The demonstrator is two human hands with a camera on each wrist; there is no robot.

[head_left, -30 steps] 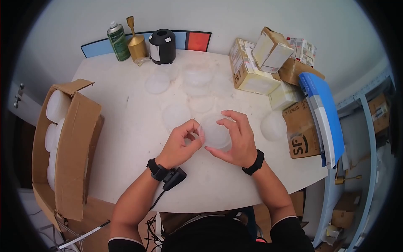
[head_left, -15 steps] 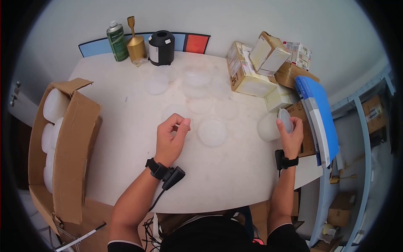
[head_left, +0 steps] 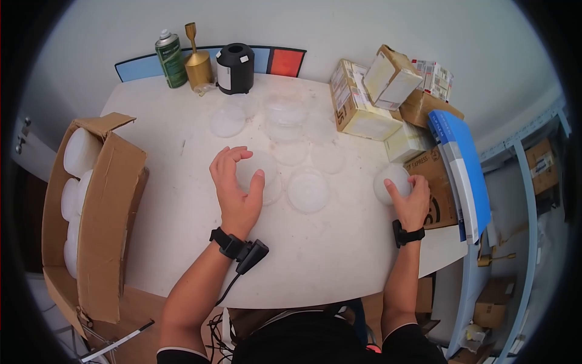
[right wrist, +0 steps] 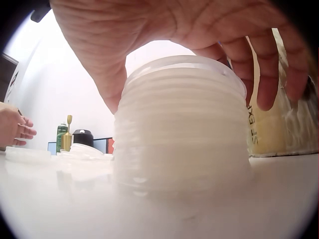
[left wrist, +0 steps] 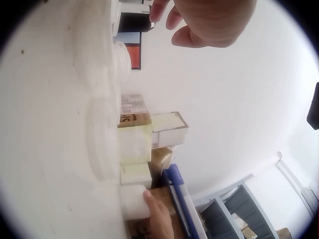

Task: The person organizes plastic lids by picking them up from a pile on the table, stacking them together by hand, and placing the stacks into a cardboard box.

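My right hand grips the top of a stack of round, translucent white plastic lids at the table's right side. In the right wrist view the thumb lies along the left of the top rim and the fingers reach down its right side. My left hand holds nothing, with fingers spread and bent over a flat clear lid left of the middle. Another round lid lies just right of that hand. Several more lids lie overlapping farther back on the white table.
An open cardboard box of white round pieces stands at left. A spray can, gold holder and black cylinder line the back. Parcels, a brown carton and blue binders crowd the right.
My right hand has moved from the middle to the stack at right, carrying a lid, and has lowered onto the stack. My left hand has spread its fingers and shifted slightly left.
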